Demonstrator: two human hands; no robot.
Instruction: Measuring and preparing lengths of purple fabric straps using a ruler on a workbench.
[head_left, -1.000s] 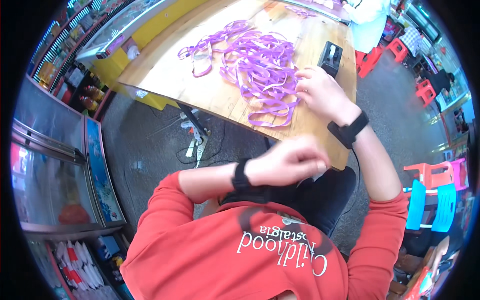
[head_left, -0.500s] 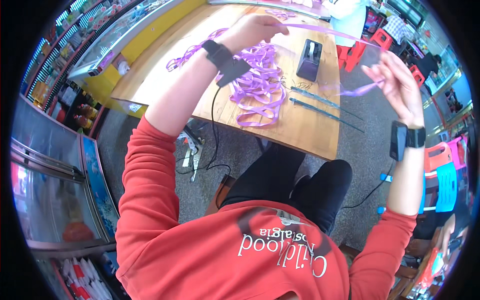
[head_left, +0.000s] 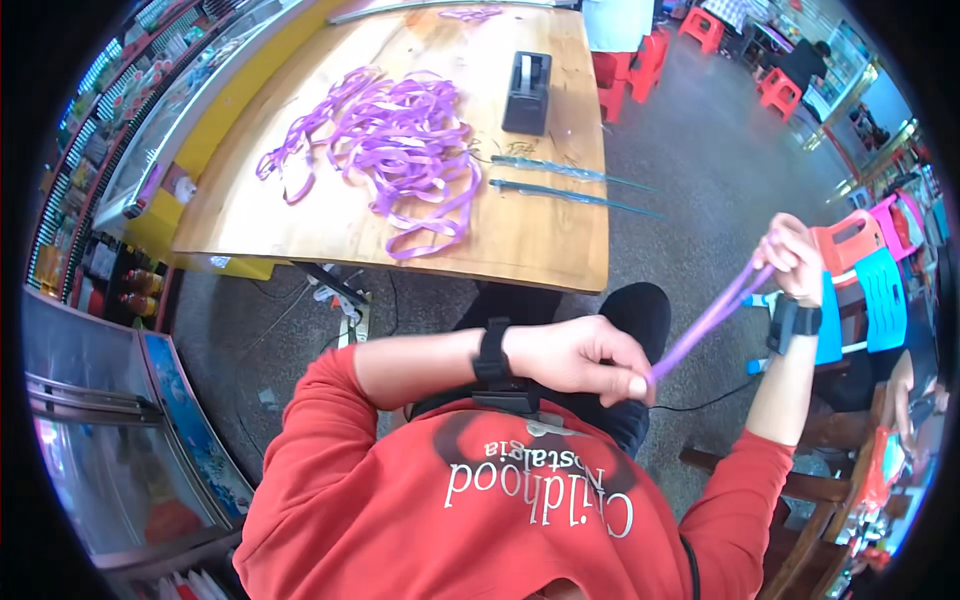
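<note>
Out came the stretch! A purple ribbon (head_left: 712, 318) ran taut and slanting between the two hands, clear of the table (head_left: 540, 255), over the floor to its right. The left hand (head_left: 588, 360) held low, close to the lap, thumb and forefinger pinching the ribbon's lower end. Up and away to the right, the right hand (head_left: 790, 262) had its fingers curled in on the upper end, near an orange chair (head_left: 850, 240) and a blue chair (head_left: 882, 305). Two strands showed side by side near those fingers; just how they wrapped, I couldn't tell.

And on the wooden top, what a tangle! A heap of purple ribbons (head_left: 405, 140) sprawled loosely, one loop lying close to the near edge. To its right stood a black tape dispenser (head_left: 527, 95), and nearer the person two dark green sticks (head_left: 565, 194) lay side by side, their ends poking past the table's right edge.
</note>
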